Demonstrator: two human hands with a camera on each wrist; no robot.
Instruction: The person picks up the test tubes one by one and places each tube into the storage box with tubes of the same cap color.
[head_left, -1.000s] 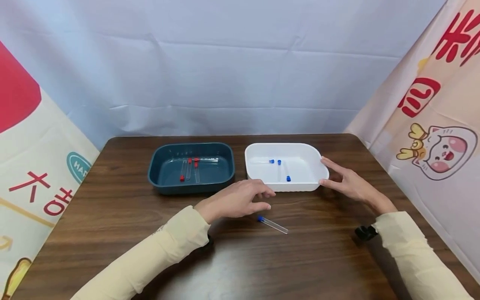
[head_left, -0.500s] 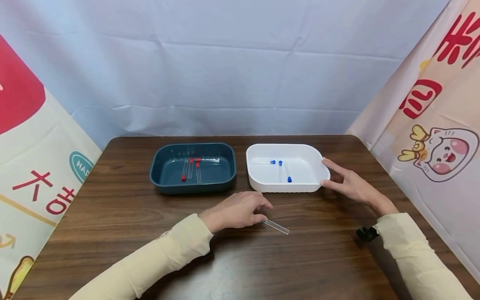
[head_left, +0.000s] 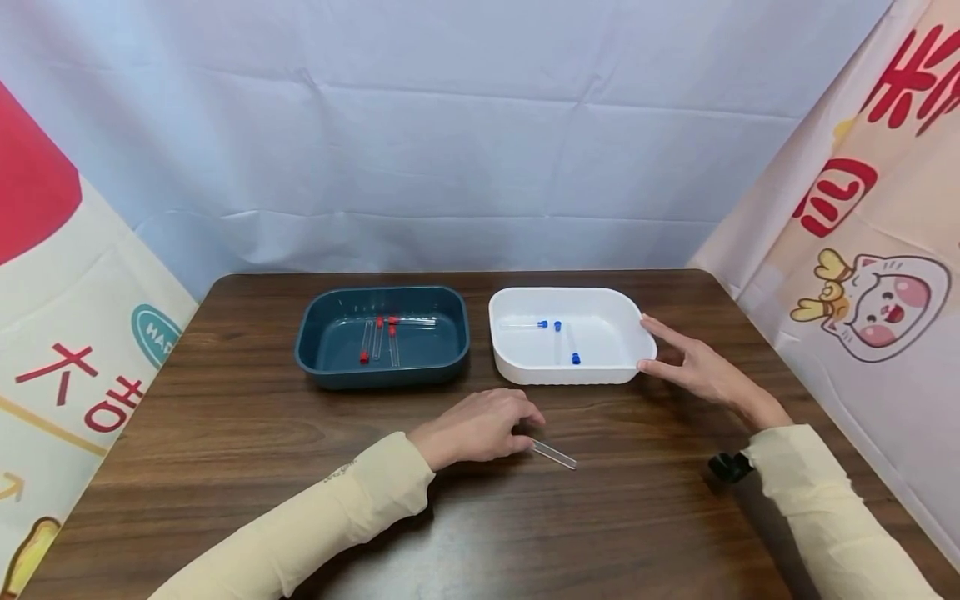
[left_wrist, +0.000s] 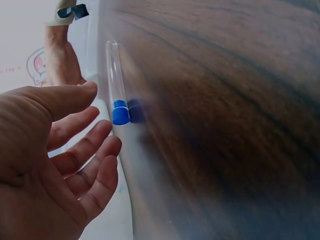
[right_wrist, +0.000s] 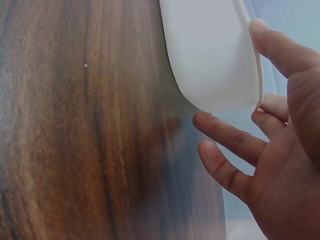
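A clear test tube with a blue cap [left_wrist: 120, 114] lies on the table; in the head view its glass end [head_left: 555, 455] shows while the cap is hidden. My left hand [head_left: 483, 425] hovers beside the cap, thumb and fingers parted and loosely bent. In the left wrist view nothing sits between those fingers. My right hand [head_left: 697, 371] rests against the right end of the white tray [head_left: 570, 375], thumb and fingers spread along it. From the right wrist, the thumb [right_wrist: 275, 47] touches the tray's rim. Three blue-capped test tubes lie inside this tray.
Left of the white tray stands a dark teal tray [head_left: 382, 379] holding several red-capped test tubes [head_left: 393, 342]. Both trays sit on the brown wooden table [head_left: 247, 400], toward its back edge. A pale cloth [head_left: 465, 167] hangs behind.
My left hand has moved down toward the front of the table and over the capped end of the loose test tube. The right hand stays at the white tray.
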